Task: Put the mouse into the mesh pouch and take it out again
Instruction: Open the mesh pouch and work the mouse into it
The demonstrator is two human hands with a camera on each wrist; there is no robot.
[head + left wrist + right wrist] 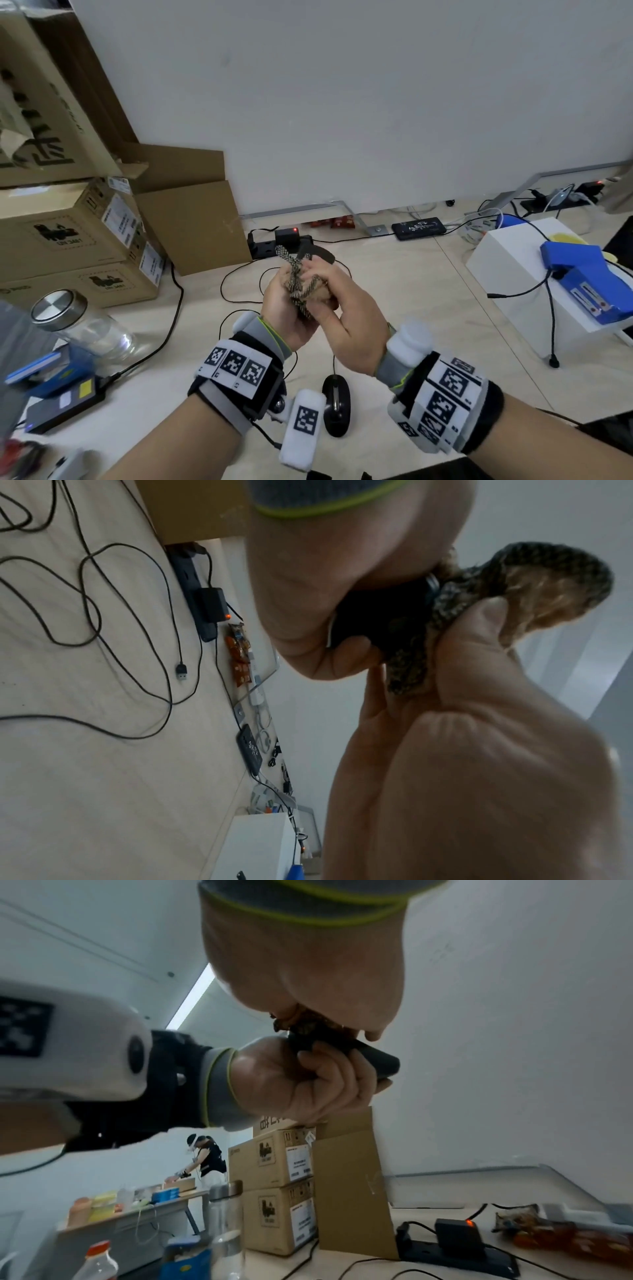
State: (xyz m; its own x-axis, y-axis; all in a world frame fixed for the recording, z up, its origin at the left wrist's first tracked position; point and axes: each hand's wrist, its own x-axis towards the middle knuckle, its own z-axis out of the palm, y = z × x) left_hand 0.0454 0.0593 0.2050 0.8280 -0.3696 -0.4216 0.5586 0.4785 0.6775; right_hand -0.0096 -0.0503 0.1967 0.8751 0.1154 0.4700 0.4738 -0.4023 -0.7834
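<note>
pale desk (394,274), white wall | mouse (336,404) lying | both hands' fingers (318,274) grip pouch (301,291)

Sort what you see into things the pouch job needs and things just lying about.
Job: mesh pouch, held by left hand and right hand; dark mouse poking out of it.
Lying about: wired mouse, glass jar, cardboard boxes, power strip.

A: Even, soft indoor light; a ceiling strip light (192,996) glows above the cardboard boxes (274,1185).

B: Wrist views are dim, hands (479,777) blurred close up, edges bent.
</note>
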